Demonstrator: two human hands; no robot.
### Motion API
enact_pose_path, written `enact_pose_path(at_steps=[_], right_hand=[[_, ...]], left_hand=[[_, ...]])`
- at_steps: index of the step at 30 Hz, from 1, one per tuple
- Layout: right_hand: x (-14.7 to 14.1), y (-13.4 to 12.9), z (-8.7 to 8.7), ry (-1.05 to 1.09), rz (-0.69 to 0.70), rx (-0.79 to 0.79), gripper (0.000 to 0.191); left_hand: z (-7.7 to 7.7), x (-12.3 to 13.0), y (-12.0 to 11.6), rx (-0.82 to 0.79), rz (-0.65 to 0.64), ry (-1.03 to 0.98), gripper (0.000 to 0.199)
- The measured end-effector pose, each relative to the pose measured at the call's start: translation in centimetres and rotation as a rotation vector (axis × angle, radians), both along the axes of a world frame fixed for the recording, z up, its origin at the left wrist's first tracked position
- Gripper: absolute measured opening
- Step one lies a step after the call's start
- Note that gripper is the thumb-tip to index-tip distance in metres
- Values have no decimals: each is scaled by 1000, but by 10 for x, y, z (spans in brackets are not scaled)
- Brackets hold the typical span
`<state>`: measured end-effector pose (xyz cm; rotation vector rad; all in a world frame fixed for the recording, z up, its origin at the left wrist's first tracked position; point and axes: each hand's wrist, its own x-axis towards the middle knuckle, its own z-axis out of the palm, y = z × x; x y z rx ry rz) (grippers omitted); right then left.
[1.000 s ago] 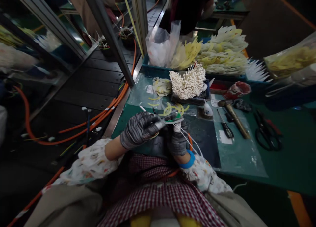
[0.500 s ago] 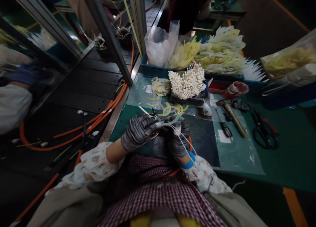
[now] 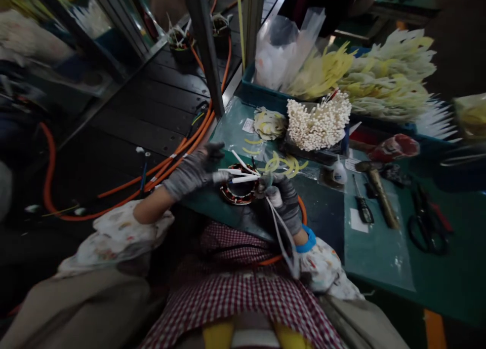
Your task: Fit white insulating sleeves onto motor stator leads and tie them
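A ring-shaped stator [image 3: 240,199] with copper windings lies on the dark mat, several white sleeves [image 3: 245,179] and dark leads rising from it. My left hand [image 3: 190,172], in a grey glove, is just left of it, somewhat blurred. Its fingers are apart, and one pale fingertip is close to the sleeve ends. My right hand [image 3: 284,202], gloved and with a blue wristband, is closed at the stator's right side, gripping it by the bundled leads. White cords [image 3: 281,227] hang from beneath its pale-tipped thumb toward my sleeve. Yellow curved strips [image 3: 283,164] lie just beyond.
Behind are a bunch of white-tipped sticks [image 3: 319,120] and a teal bin [image 3: 261,93] of yellow and white strips. To the right lie a screwdriver [image 3: 363,207], hammer [image 3: 381,197] and scissors [image 3: 427,227]. Orange cables [image 3: 178,159] run along the slatted conveyor [image 3: 152,106] at left.
My left hand has moved left off the stator and opened, uncovering the ring and white sleeves. My right hand stays at the ring's right side. The view has shifted left.
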<state>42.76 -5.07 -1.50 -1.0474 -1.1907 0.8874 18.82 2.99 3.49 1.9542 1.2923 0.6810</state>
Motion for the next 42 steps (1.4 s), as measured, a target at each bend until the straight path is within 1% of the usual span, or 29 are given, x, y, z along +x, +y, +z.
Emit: enact_pose_path(at_steps=[1, 2, 3, 4, 6, 8, 9, 11, 13, 15, 17, 18, 21, 23, 25, 29, 32, 34, 36, 39, 42], right_hand=[[1, 1, 6, -49, 43, 11, 28], [2, 2, 12, -113, 77, 35, 25], [3, 2, 17, -188, 99, 74, 23], [3, 2, 20, -271, 111, 119, 23], [-1, 1, 20, -455, 119, 202, 27], [-9, 0, 15, -705, 123, 242, 31], [-15, 0, 11, -827, 130, 242, 32], [-26, 1, 5, -1029, 145, 205, 31], [-35, -1, 4, -1148, 158, 142, 28], [-39, -8, 5, -1207, 172, 92, 28], [-39, -18, 5, -1208, 170, 72, 28], [-38, -24, 5, -1194, 167, 67, 28], [-39, -40, 0, -1169, 183, 43, 27], [-43, -45, -4, -1166, 192, 25, 29], [-47, -47, -6, -1157, 184, 5, 30], [-53, -47, -9, -1070, 161, -14, 29], [-52, -48, -10, -1020, 123, 36, 27], [-52, -48, -8, -1029, 131, 57, 26], [-52, -47, -5, -1064, 162, 20, 25], [-55, -46, -3, -1099, 191, -48, 25], [-58, -46, -7, -1029, 166, -13, 24]], left_hand=[[-2, 1, 7, -97, -83, 52, 84], [-4, 5, 13, -185, -180, 110, 89], [-6, 9, 20, -247, -269, 163, 88], [-9, 14, 28, -271, -335, 205, 83], [-15, 22, 41, -242, -397, 262, 68], [-22, 24, 52, -209, -412, 277, 56], [-26, 24, 56, -218, -410, 249, 54], [-35, 22, 57, -293, -389, 123, 56], [-41, 21, 49, -372, -317, -46, 59], [-44, 22, 35, -401, -207, -194, 54], [-42, 23, 16, -374, -106, -275, 48], [-40, 23, 6, -354, -65, -284, 48], [-33, 17, -20, -300, 41, -253, 56], [-32, 13, -30, -268, 99, -229, 59], [-33, 10, -36, -254, 121, -213, 58], [-37, 7, -41, -220, 69, -236, 60], [-37, 3, -42, -161, 37, -201, 66], [-37, -2, -43, -177, 8, -183, 71], [-37, -6, -45, -221, -52, -209, 80], [-44, -10, -51, -193, -134, -237, 94], [-57, -11, -60, -123, -142, -227, 91]])
